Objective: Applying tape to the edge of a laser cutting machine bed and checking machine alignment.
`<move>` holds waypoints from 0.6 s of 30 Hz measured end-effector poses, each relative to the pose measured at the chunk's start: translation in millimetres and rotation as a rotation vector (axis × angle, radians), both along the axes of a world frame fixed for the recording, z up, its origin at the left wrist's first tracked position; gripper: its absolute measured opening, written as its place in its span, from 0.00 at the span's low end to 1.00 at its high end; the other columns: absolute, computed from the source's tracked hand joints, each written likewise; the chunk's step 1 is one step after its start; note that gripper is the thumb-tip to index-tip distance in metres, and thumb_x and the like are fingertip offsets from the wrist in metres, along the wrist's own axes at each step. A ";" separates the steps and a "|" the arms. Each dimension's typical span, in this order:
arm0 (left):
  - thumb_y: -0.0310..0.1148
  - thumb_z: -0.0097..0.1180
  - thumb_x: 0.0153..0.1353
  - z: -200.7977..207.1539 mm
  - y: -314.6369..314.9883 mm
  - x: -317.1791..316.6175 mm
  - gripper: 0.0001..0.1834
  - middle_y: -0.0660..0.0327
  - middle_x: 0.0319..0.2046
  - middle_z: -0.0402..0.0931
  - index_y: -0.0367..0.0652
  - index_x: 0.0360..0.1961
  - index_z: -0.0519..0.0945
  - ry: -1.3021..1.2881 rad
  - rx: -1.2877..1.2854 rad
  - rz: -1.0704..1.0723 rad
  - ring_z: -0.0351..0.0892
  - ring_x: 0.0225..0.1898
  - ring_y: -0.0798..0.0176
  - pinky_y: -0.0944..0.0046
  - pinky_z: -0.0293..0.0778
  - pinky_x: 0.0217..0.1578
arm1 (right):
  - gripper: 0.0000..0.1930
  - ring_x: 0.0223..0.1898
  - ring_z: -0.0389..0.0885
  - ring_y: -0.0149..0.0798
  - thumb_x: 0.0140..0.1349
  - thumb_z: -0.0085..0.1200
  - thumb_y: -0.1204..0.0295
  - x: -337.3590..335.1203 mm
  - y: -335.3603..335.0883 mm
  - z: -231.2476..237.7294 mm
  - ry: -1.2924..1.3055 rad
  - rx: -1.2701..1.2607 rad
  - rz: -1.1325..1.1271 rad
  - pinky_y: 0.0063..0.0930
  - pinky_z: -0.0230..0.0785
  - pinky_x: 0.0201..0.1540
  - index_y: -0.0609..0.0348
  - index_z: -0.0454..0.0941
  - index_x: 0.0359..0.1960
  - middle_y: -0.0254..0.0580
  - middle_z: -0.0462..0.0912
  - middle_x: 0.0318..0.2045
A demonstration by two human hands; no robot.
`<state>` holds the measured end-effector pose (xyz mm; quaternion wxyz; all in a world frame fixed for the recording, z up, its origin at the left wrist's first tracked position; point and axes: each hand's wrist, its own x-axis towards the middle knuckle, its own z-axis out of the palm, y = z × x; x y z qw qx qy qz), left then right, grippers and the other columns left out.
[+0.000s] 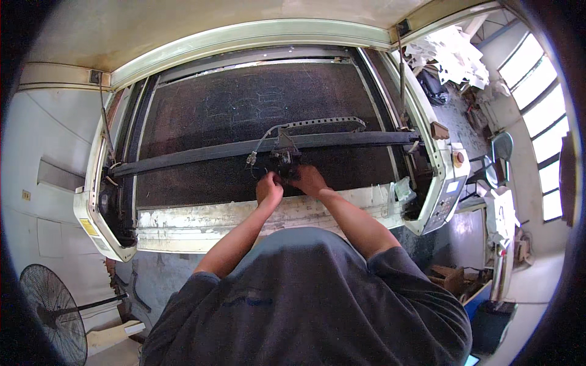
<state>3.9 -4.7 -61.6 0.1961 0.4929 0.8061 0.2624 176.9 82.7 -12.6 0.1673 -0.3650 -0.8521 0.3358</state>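
Note:
In front of me is a flatbed cutting machine with its lid raised. A dark crossbeam (210, 156) spans its bed (244, 97), and a small black cutting head (282, 158) rides on the beam near the middle. Both of my hands are at the lower part of this head. My left hand (269, 189) is closed in a pinch just below and left of it; what the fingers hold is too small and dark to make out. My right hand (309, 181) curls its fingers round the head's lower right side. A thin loose cable (252, 158) hangs left of the head.
A cable chain (323, 124) lies along the beam. The worn white front ledge (201, 221) runs between me and the bed, with a clear plastic bag (403, 190) at its right end. At right is a control panel (448, 194); a black fan (52, 314) stands lower left.

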 end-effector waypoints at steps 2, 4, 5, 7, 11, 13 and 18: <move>0.29 0.61 0.62 -0.2 2.6 3.1 0.13 0.47 0.46 0.85 0.46 0.48 0.83 -0.001 0.032 0.102 0.86 0.48 0.36 0.39 0.80 0.50 | 0.21 0.53 0.85 0.65 0.63 0.66 0.59 -0.6 0.9 -10.0 -0.063 0.022 -0.029 0.49 0.78 0.61 0.59 0.86 0.53 0.56 0.89 0.51; 0.29 0.61 0.61 -0.6 2.4 3.6 0.15 0.47 0.46 0.84 0.47 0.50 0.82 -0.059 0.053 0.106 0.85 0.48 0.36 0.39 0.80 0.51 | 0.21 0.54 0.84 0.65 0.64 0.65 0.60 2.4 5.0 -22.6 -0.149 0.055 -0.043 0.49 0.77 0.62 0.58 0.86 0.55 0.56 0.88 0.51; 0.29 0.61 0.61 -0.8 2.4 3.3 0.16 0.46 0.47 0.83 0.47 0.51 0.81 -0.088 0.057 0.116 0.85 0.48 0.36 0.39 0.80 0.52 | 0.21 0.54 0.84 0.65 0.64 0.65 0.60 0.5 8.7 -27.7 -0.162 0.076 -0.141 0.50 0.77 0.62 0.59 0.85 0.55 0.57 0.88 0.50; 0.29 0.61 0.60 -1.4 1.0 1.6 0.16 0.47 0.48 0.83 0.47 0.50 0.82 -0.029 0.111 0.063 0.85 0.50 0.36 0.39 0.79 0.54 | 0.22 0.53 0.84 0.66 0.66 0.64 0.60 -3.5 14.8 -30.7 -0.151 0.142 -0.309 0.51 0.77 0.62 0.59 0.84 0.57 0.59 0.88 0.49; 0.30 0.62 0.60 -3.3 -3.5 -2.1 0.15 0.47 0.50 0.82 0.47 0.49 0.83 0.040 0.041 -0.005 0.84 0.53 0.37 0.41 0.79 0.55 | 0.23 0.54 0.84 0.67 0.67 0.63 0.58 -3.0 11.0 -9.9 -0.211 0.006 -0.128 0.53 0.76 0.61 0.61 0.84 0.56 0.62 0.87 0.52; 0.31 0.64 0.60 -3.5 -2.4 -6.6 0.19 0.44 0.50 0.83 0.44 0.53 0.82 0.038 0.012 -0.100 0.84 0.53 0.36 0.40 0.79 0.55 | 0.24 0.55 0.83 0.67 0.67 0.63 0.56 -4.9 1.0 2.4 -0.113 -0.023 -0.011 0.54 0.76 0.61 0.62 0.84 0.56 0.63 0.86 0.54; 0.32 0.63 0.61 -2.1 -1.5 -4.6 0.18 0.45 0.54 0.80 0.42 0.52 0.81 -0.009 0.091 0.017 0.83 0.53 0.36 0.41 0.79 0.56 | 0.24 0.52 0.85 0.67 0.65 0.66 0.53 -2.4 -1.1 7.7 -0.078 -0.004 -0.006 0.54 0.77 0.56 0.62 0.86 0.51 0.64 0.87 0.47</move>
